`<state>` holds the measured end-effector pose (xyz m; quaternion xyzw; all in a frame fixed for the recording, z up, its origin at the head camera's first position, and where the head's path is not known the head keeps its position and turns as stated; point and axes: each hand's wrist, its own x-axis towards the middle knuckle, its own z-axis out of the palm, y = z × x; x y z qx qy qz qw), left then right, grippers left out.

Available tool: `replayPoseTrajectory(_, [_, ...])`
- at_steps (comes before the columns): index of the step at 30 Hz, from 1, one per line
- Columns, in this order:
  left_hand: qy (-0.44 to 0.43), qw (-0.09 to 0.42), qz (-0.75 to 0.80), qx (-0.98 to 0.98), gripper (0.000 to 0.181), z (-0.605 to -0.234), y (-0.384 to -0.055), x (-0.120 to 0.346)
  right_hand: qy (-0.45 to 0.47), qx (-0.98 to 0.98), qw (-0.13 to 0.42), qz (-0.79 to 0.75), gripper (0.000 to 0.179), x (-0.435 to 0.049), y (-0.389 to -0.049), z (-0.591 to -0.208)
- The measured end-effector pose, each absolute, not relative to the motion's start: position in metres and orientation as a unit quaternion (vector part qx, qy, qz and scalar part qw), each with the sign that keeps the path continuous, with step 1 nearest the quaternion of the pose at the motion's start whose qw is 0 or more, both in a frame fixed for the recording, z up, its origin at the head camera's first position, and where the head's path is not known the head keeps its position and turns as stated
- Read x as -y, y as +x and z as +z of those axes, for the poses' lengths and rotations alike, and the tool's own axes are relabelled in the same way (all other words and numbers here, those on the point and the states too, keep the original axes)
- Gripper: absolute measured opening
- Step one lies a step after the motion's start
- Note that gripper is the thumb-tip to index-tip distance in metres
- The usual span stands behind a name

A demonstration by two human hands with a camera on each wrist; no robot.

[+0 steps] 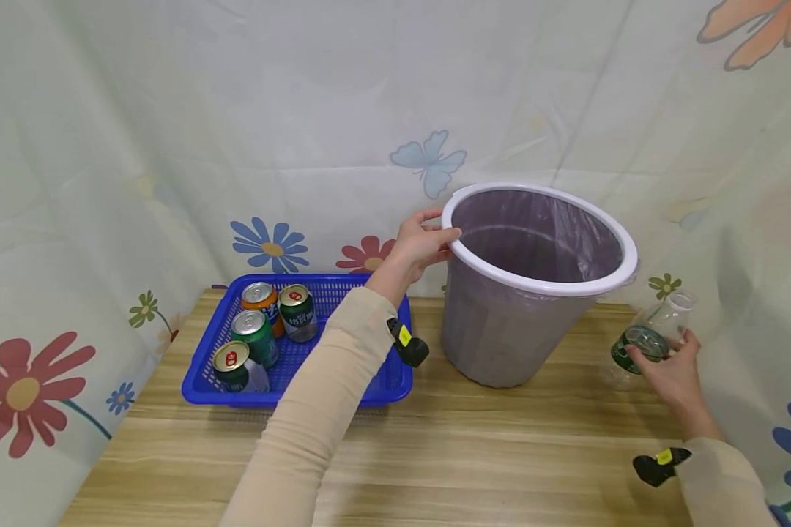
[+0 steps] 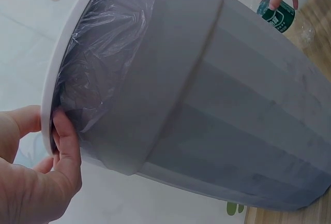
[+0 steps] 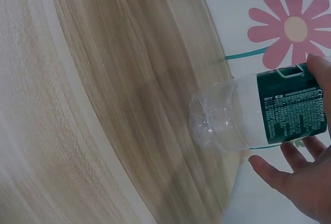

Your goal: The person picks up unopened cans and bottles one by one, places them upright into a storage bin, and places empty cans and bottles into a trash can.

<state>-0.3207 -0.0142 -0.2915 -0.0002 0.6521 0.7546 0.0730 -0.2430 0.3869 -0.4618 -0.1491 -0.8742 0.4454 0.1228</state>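
Observation:
A grey trash can (image 1: 510,329) with a white rim ring and a thin clear liner bag (image 2: 106,53) stands on the wooden table, its mouth facing up. My left hand (image 1: 423,241) pinches the rim at its left side, thumb on the outside of the ring and fingers under its edge in the left wrist view. To the right of the can, my right hand (image 1: 679,373) holds a clear plastic bottle (image 3: 220,113) with a green label round its middle. The bottle is capless and tilted, its base low by the table; whether it touches is unclear.
A blue plastic basket (image 1: 362,401) sits to the left, under my left forearm. Several drink cans stand in its left part, among them an orange can (image 1: 261,304) and a green can (image 1: 255,337). A flower-printed curtain (image 1: 329,132) hangs behind the table (image 1: 474,454).

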Motion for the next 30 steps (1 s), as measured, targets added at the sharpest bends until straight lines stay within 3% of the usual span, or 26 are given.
replayPoseTrajectory(30, [0.005,0.069,0.752,-0.655,0.05,-0.2921,-0.3209,0.0139,-0.156,0.884,0.14,0.418,0.089,-0.3844,-0.2484,-0.4673])
